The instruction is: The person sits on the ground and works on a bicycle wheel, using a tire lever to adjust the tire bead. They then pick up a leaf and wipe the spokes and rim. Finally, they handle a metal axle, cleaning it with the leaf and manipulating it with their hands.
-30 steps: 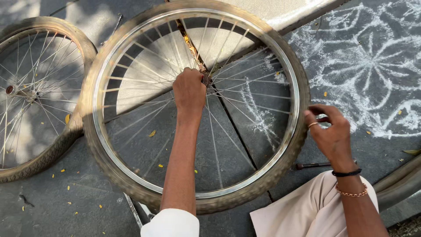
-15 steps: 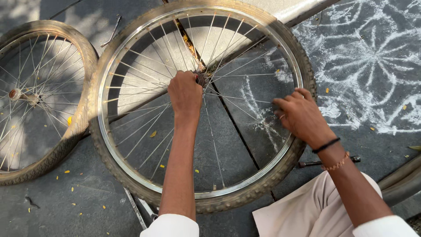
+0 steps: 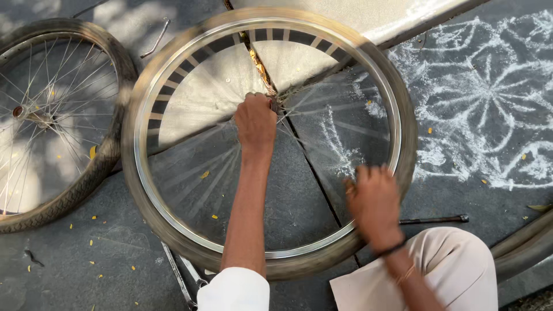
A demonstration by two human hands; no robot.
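Pavement [image 3: 115,270] of dark stone carries a bicycle wheel [image 3: 144,196] lying flat, its tyre, rim and spokes smeared by motion blur. The person's left hand [image 3: 256,120] is clenched over the hub at the wheel's centre, knuckles up, the arm reaching straight across the spokes from a white sleeve. The right hand [image 3: 374,203] sits at the near right part of the rim — it is blurred, fingers curled toward the spokes, and whether it grips anything cannot be told; a dark band and a thin bracelet circle its wrist. A second wheel [image 3: 69,190] with a treaded tyre lies to the left, its edge just beside the first. A chalk floor pattern [image 3: 489,98] spreads on the right, and a thin metal rod [image 3: 435,219] lies near the person's knee.
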